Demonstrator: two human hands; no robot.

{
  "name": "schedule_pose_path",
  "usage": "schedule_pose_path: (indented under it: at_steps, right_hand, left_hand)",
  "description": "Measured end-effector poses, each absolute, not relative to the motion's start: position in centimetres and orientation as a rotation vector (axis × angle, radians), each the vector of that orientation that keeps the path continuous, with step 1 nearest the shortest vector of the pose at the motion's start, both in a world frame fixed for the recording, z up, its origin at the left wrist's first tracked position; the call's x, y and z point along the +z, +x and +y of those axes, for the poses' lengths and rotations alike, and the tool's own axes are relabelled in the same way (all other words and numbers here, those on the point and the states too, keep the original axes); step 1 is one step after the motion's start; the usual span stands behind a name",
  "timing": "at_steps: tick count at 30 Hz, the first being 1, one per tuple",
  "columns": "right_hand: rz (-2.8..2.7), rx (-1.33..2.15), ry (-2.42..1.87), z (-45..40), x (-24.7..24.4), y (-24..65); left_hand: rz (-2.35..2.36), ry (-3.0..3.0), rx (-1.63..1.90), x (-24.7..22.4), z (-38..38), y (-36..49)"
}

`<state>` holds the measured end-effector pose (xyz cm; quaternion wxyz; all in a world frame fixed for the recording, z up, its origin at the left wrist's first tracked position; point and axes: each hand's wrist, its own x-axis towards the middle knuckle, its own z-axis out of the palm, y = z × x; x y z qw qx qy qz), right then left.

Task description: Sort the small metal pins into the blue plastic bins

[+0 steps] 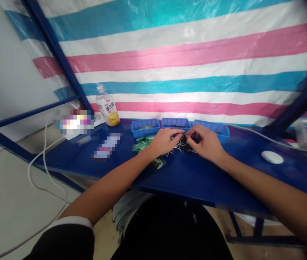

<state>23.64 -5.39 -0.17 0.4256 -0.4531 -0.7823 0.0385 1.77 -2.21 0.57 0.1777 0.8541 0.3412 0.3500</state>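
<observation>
My left hand (164, 142) and my right hand (205, 142) meet with fingertips close together above a pile of thin metal and black pieces (180, 145). On each hand the thumb and fingers are closed in a pinch. Whatever sits between the fingertips is too small to make out. Left of the pile, partly behind my left hand, lie small green packets (141, 143). Another small packet (158, 163) with light and metallic pieces lies nearer me, below my left wrist.
Behind the hands stand three blue bins: a left one (145, 134) with greenish contents, a middle one (175, 122) and a right one (223, 137). A drink bottle (107, 108) stands back left. A white oval object (272, 157) lies right. Blue frame posts flank the table (196, 180).
</observation>
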Motion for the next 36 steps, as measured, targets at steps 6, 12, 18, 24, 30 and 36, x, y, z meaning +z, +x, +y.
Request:
schedule_pose_path:
  at_steps: [6, 12, 18, 24, 30, 36]
  right_hand:
    - [-2.012, 0.120, -1.097, -5.4, -0.4, 23.7]
    - [-1.865, 0.382, -1.100, -5.2, -1.1, 23.5]
    - [-1.778, 0.554, -1.098, -4.6, -1.5, 23.8]
    - [-1.663, 0.632, -1.102, -4.1, -1.4, 23.9]
    - [-1.774, 0.539, -1.093, -4.2, -1.2, 24.4]
    - [-1.827, 0.316, -1.165, -4.6, -1.0, 24.6]
  left_hand:
    - [0.962, 2.341, 1.068, 0.7, -1.9, 1.6]
    - [0.957, 2.378, 1.076, 0.6, -2.0, 1.6]
    - [0.870, 2.343, 1.015, 0.6, -2.5, 1.8]
    - [0.779, 2.355, 0.959, 0.7, -2.9, 1.7]
    - [0.822, 2.314, 1.007, 1.1, -2.9, 2.0]
    - [0.904, 2.300, 0.952, 0.9, -2.8, 1.8]
